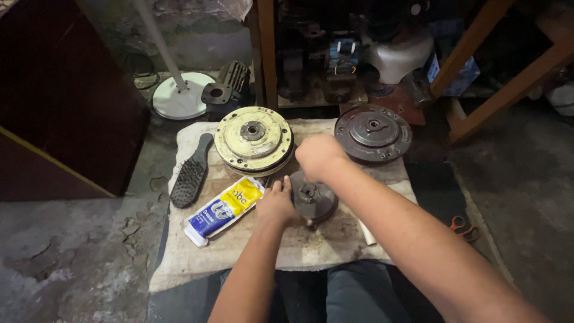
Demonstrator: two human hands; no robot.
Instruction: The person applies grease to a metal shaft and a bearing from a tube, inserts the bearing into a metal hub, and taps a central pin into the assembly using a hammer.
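My left hand (276, 205) grips the left side of a small dark round metal hub (315, 200) that lies on a dirty cloth (239, 245). Above the hub's far edge my right hand (320, 157) is closed in a fist; what it holds, if anything, is hidden. A large yellowish metal disc (253, 140) lies just behind the hands. A dark grey metal disc (373, 133) rests at the cloth's far right corner. A yellow and blue squeeze pouch (222, 210) lies left of my left hand.
A black wire brush (190, 173) lies at the cloth's left edge. A white round stand base with pole (181, 96) sits behind. Machine parts fill the shelf (335, 66) beyond. Orange-handled pliers (464, 227) lie on the floor at right. My knees are under the cloth's near edge.
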